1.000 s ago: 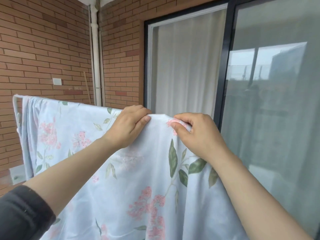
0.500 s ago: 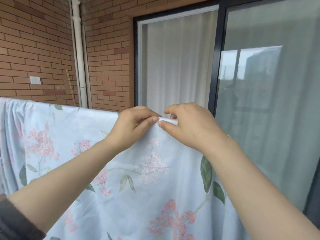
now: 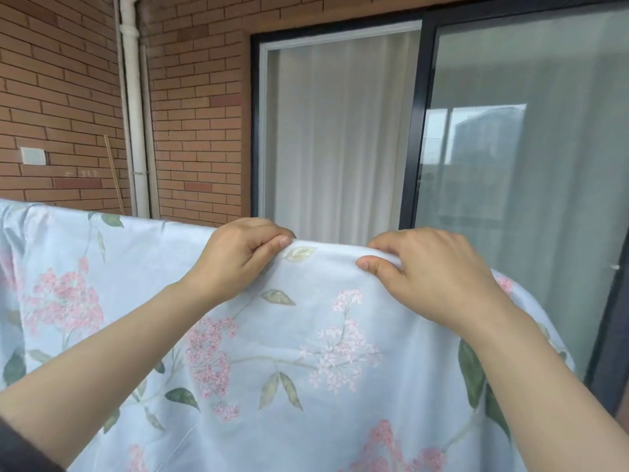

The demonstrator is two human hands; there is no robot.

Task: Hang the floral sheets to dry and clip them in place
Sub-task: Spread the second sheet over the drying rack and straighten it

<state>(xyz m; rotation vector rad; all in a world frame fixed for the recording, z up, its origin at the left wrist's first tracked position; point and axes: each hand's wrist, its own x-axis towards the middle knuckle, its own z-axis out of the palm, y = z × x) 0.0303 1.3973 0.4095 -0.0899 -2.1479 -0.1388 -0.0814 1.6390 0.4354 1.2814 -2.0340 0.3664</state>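
The left hand [image 3: 238,257] and the right hand [image 3: 432,277] each pinch the top fold of the floral sheet [image 3: 306,352], fingers closed on the cloth.

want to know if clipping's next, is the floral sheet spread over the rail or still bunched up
Spread: the floral sheet drapes over the top, left hand and right hand pinching its fold. No clip visible.

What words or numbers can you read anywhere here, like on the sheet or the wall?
None can be read.
The floral sheet, held at its top edge by the left hand and the right hand, shows only flowers and leaves.
The white plate on the brick wall is blank.
Faint marks on the bricks beside the plate are too blurred to read.
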